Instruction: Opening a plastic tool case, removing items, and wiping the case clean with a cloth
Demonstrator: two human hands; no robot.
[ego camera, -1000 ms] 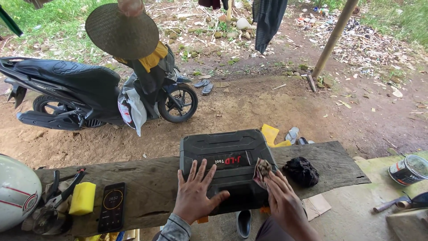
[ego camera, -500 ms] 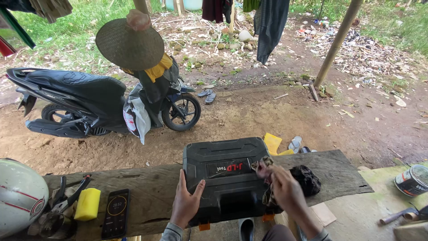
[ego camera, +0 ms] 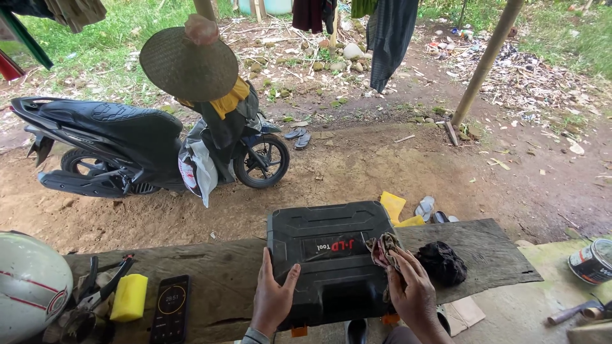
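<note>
One black tool case (ego camera: 330, 255) sits low in the middle of the frame, with two hands on it, and two cloths: a patterned rag (ego camera: 384, 247) and a black one (ego camera: 442, 262). At the lower left are one white helmet (ego camera: 30, 285), one yellow sponge (ego camera: 129, 297) and one phone (ego camera: 171, 307). One scooter (ego camera: 134, 146) and one round woven hat (ego camera: 189, 54) fill the upper left, and one paint tin (ego camera: 591, 260) stands at the right edge.

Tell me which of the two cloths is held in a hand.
The patterned rag, pressed by the right hand onto the black case. The black cloth lies loose on the plank.

Black tool case (ego camera: 331, 255): dark rectangular lid label (ego camera: 333, 246), red-white print; left of case, phone screen (ego camera: 170, 299), orange ring
</note>
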